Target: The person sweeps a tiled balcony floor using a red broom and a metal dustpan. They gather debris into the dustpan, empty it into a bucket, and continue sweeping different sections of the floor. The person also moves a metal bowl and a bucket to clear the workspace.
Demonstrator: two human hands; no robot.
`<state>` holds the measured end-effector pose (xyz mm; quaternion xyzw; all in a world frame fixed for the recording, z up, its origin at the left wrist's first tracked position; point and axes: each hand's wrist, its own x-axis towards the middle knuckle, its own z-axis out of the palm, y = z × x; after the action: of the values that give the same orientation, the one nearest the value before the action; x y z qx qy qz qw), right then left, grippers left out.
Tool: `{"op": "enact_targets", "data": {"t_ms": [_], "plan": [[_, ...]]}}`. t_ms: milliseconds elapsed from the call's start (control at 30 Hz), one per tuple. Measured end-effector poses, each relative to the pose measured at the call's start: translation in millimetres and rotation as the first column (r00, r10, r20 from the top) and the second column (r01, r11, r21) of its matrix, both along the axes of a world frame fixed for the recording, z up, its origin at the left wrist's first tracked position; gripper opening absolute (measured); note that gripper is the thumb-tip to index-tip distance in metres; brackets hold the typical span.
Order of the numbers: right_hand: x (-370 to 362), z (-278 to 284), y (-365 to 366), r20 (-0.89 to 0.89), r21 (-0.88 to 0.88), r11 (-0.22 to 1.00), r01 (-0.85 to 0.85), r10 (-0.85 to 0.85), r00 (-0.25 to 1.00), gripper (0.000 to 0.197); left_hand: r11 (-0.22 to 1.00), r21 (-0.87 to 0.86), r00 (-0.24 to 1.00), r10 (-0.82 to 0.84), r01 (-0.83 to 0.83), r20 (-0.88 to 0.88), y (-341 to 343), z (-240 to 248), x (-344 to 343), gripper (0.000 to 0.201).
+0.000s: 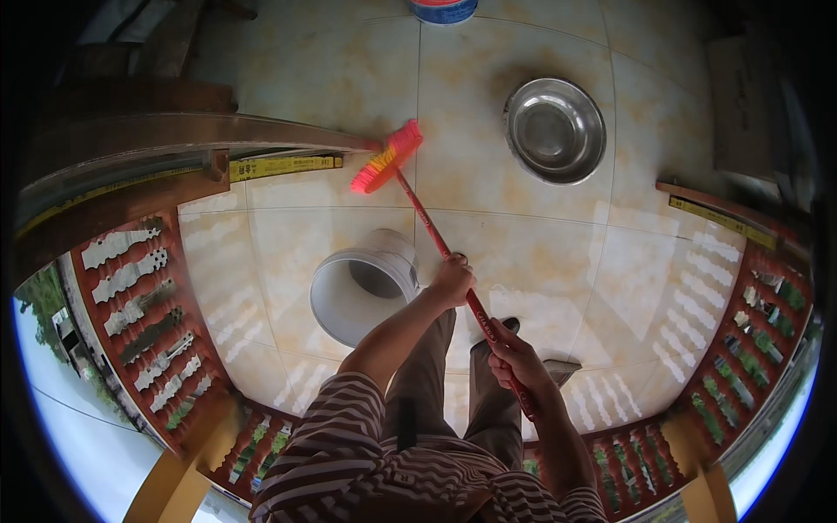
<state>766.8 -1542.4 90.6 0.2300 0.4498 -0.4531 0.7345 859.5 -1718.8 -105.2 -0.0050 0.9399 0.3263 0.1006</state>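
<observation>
A broom (425,222) with a red handle and pink, orange and yellow bristles slants across the view. Around the middle of its handle my left hand (453,281) is closed. My right hand (516,356) grips the handle nearer its lower end, close to my body. The bristle head (388,159) is at the end of a brown wooden edge (288,135) on the left; whether it touches that edge or the floor I cannot tell. Left of my left forearm lies a white bucket (364,283) on its side, its mouth turned toward me.
A round steel basin (554,131) stands on the tiled floor (488,193) at far right. The base of a blue and red container (443,10) shows at the top edge. Red balusters (144,301) line the sides and the near edge. Something dustpan-like (560,373) lies by my right hand.
</observation>
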Motion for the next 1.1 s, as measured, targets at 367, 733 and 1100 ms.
{"op": "enact_targets", "data": {"t_ms": [367,733,1100], "plan": [[3,145,128,-0.253,0.152,0.978,0.140,-0.099,0.963,0.058,0.894,0.432,0.993,-0.088,0.115,-0.081,160,113,-48,0.013],[14,51,182,-0.188,-0.598,0.389,0.701,-0.918,0.349,0.057,0.982,0.100,0.983,-0.168,0.161,0.069,173,63,-62,0.015],[-19,160,426,-0.663,-0.682,0.631,0.369,-0.747,0.051,0.065,0.852,0.422,0.948,-0.312,0.310,-0.066,515,117,-145,0.019]]}}
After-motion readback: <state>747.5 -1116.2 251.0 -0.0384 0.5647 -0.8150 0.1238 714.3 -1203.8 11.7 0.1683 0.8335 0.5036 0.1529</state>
